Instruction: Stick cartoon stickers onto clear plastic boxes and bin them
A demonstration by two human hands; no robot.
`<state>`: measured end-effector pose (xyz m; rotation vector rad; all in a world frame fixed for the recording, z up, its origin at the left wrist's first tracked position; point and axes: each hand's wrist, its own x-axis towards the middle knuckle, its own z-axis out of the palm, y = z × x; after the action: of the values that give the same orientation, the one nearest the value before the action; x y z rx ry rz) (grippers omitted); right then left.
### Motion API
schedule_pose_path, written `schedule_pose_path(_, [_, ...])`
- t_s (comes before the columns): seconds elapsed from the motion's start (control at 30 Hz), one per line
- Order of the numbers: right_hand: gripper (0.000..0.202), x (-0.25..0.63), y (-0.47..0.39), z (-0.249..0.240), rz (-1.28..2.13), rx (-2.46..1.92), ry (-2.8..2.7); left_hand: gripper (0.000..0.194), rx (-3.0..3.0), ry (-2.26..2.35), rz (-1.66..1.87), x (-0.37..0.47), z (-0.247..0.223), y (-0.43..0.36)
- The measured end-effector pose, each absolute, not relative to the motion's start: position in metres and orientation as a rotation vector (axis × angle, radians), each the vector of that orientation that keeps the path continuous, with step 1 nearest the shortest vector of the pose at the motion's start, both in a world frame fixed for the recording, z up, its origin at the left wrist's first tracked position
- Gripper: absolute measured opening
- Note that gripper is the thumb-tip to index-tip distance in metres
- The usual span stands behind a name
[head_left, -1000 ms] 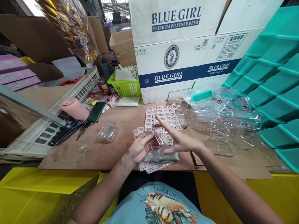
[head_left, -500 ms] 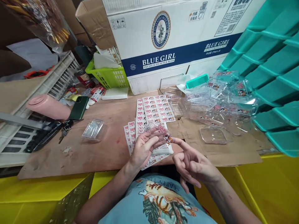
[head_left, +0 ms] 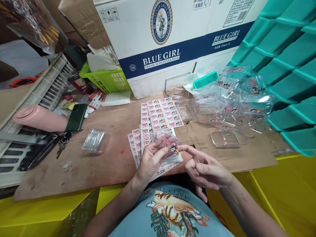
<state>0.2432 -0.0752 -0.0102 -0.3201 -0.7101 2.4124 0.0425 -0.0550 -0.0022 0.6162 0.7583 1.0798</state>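
Observation:
My left hand grips a clear plastic lid between thumb and fingers, tilted toward me. A sticker with pink lettering and a cartoon cat lies on the lid's right part. The index fingertip of my right hand touches the lid's right edge by the sticker; its other fingers are loosely curled and hold nothing. Beneath my hands are overlapping sticker sheets with repeated cat prints. Off to the left stands a small stack of clear lids.
Clear plastic boxes with stickers are heaped at the right, with one plain clear lid in front. Teal trays are stacked behind them. A beer carton stands at the back. Keys, a phone and a pink bottle lie left.
The view has shifted slightly. The lid has turned so its sticker shows more fully to me. My right index finger stays at its edge.

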Motion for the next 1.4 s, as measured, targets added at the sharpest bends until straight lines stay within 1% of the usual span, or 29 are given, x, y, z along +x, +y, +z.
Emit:
schedule_pose_path(0.33, [0.047, 0.247, -0.071, -0.012, 2.447, -0.353, -0.701, 0.016, 0.610, 0.774, 1.092, 0.043, -0.002, -0.056])
schedule_pose_path(0.87, [0.046, 0.246, -0.068, -0.010, 2.439, -0.436, -0.686, 0.019, 0.604, 0.773, 1.099, 0.041, -0.003, -0.057])
schedule_pose_path(1.4, [0.059, 0.241, -0.068, -0.002, 2.428, -0.591, -0.680, 0.011, 0.539, 0.862, 1.129, 0.042, -0.004, -0.057])
